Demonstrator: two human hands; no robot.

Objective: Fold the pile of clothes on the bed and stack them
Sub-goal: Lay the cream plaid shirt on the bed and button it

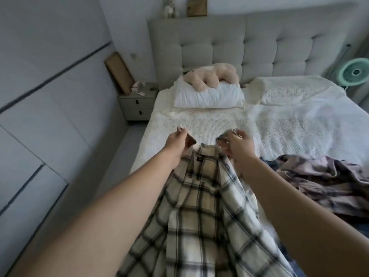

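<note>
Over the bed's (199,120) left near edge, the left hand (175,139) and right hand (240,143) each pinch the collar of a plaid shirt (199,206), held up and hanging. Spreading it flat likely comes next. More clothes (319,176) lie piled toward the right edge; a pillow (209,96) with a plush toy (211,75) sits at the head.

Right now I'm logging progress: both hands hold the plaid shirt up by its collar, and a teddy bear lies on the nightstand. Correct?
Not quite. In the head view the teddy bear lies on the pillow, not the nightstand. Both hands, left and right, do hold the plaid shirt by its collar.
</note>
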